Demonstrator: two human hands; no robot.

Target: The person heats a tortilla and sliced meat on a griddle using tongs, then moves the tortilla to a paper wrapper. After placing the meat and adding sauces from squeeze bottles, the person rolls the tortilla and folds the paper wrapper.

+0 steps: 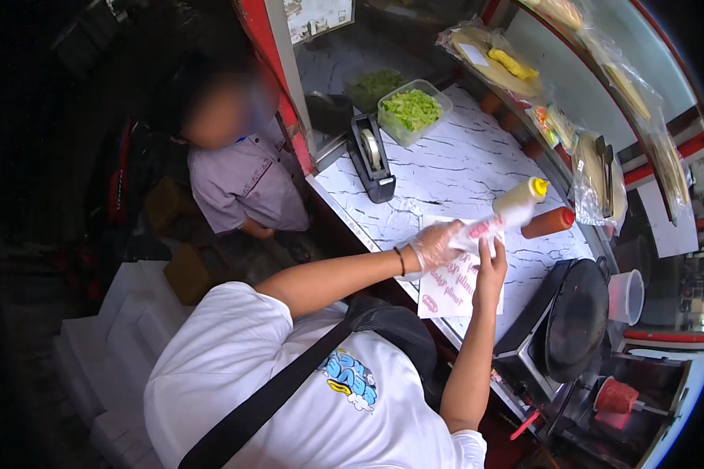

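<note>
A slim roll wrapped in white paper with red print (489,227) is held slantwise above the counter. My left hand (438,246), in a clear plastic glove, is closed round its lower left end. The bare fingers of my right hand (490,270) pinch at its near side; the exact grip is partly hidden. Below both hands lies a white printed paper sheet (443,295) at the counter's near edge. Just beyond the roll are a squeeze bottle with a yellow cap (536,187) and a red sauce bottle (547,223); the roll partly covers the yellow-capped one.
A black tape dispenser (371,160) and a clear tub of chopped lettuce (411,111) stand farther back on the marbled counter (477,148). To the right is a round black griddle (576,320). Bagged flatbreads (477,56) line the glass shelf. A person (246,184) stands at left.
</note>
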